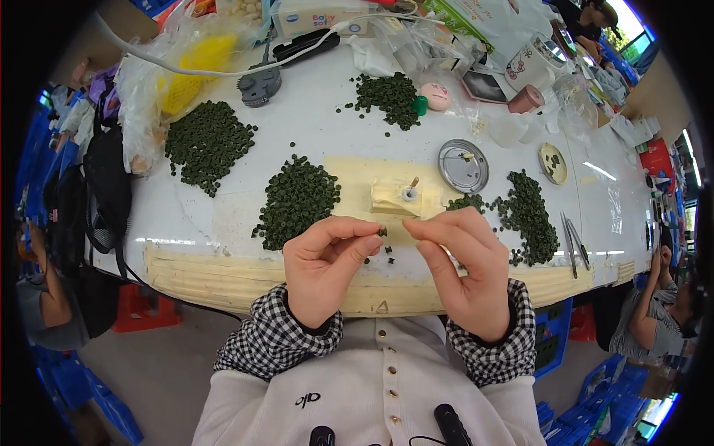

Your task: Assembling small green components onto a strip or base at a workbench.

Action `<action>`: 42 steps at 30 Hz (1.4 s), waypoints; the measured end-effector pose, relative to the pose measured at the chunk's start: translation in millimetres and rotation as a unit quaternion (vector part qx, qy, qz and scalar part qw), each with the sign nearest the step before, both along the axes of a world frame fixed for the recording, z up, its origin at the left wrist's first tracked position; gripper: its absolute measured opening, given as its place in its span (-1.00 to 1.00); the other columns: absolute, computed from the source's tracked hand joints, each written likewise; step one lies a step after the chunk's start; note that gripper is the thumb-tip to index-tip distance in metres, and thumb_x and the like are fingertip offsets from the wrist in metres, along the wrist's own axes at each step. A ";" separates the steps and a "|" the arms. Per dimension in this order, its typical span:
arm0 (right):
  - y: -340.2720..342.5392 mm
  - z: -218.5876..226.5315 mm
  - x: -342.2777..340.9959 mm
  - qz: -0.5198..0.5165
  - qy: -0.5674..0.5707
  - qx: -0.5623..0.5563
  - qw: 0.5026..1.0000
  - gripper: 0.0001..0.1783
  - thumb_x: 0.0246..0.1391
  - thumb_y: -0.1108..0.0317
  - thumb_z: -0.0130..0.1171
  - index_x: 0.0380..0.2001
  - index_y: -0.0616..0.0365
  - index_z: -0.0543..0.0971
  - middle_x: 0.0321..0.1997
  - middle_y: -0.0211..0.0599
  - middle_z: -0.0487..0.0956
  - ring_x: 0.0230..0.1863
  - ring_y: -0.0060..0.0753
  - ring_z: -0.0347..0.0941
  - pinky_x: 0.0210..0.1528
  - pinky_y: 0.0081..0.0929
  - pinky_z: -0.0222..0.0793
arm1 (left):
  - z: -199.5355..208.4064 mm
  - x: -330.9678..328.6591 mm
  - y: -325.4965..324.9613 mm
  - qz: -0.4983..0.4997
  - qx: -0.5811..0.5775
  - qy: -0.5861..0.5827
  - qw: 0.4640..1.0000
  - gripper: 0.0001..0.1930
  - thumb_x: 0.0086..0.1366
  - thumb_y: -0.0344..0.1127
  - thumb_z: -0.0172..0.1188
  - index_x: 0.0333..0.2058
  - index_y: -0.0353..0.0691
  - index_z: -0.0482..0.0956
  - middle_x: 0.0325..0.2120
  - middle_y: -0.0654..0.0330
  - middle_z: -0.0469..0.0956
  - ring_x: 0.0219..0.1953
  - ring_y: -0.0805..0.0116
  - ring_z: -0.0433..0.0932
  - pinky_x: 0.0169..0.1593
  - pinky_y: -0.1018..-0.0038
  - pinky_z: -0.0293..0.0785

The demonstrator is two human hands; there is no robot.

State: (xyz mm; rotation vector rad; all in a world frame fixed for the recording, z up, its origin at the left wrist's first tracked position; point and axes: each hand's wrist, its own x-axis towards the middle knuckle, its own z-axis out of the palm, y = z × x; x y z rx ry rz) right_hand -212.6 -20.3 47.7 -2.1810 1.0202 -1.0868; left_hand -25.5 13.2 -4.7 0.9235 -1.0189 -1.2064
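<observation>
Between thumb and forefinger, my left hand (325, 260) pinches a small dark green spool-shaped part (383, 232). My right hand (472, 271) faces it a short way to the right, fingers curled in a pinch-like pose; anything in its fingertips is too small to make out. A few loose green parts (390, 250) lie on the table just below the fingertips. Beyond the hands stands a small block wrapped in cream tape (394, 197), with a white tip and a short brown peg on top. A big pile of green parts (297, 201) is beside my left hand.
More green piles lie at the far left (208, 145), the back (387, 97) and the right (528, 223). Tweezers (571, 245), a round metal lid (463, 166) and a small dish (552, 163) sit at right. Bags, a mug (534, 63) and a cable (223, 73) crowd the back.
</observation>
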 end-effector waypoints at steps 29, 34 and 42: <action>18.2 -28.1 1.6 0.002 -0.024 -0.005 1.000 -0.66 -0.06 0.62 0.27 -0.13 0.28 0.63 -0.32 -0.19 0.57 -0.36 -0.25 0.48 -0.34 -0.44 0.42 | 2.5 -3.2 -4.4 0.023 -0.108 -0.220 0.969 -0.80 0.15 -0.63 0.28 -0.23 -0.31 0.67 -0.33 0.08 0.66 -0.29 0.33 0.64 -0.21 0.53 0.54; 15.0 -24.1 -25.8 -0.108 -0.008 0.007 0.994 -0.72 -0.05 0.61 0.27 -0.19 0.26 0.64 -0.32 -0.15 0.57 -0.35 -0.21 0.48 -0.30 -0.42 0.42 | 7.3 0.5 -1.7 0.015 -0.125 -0.299 0.946 -0.83 0.10 -0.65 0.29 -0.29 -0.35 0.65 -0.30 0.12 0.63 -0.27 0.32 0.58 -0.20 0.50 0.49; 19.0 -41.6 -53.5 -0.162 0.164 -0.051 0.972 -0.84 -0.17 0.52 0.36 -0.44 0.17 0.60 -0.42 -0.33 0.48 -0.32 -0.21 0.36 -0.25 -0.31 0.28 | 3.7 9.7 11.5 0.019 -0.191 -0.508 0.840 -0.79 -0.03 -0.61 0.35 -0.37 -0.26 0.64 -0.39 0.21 0.55 -0.31 0.23 0.45 -0.27 0.43 0.40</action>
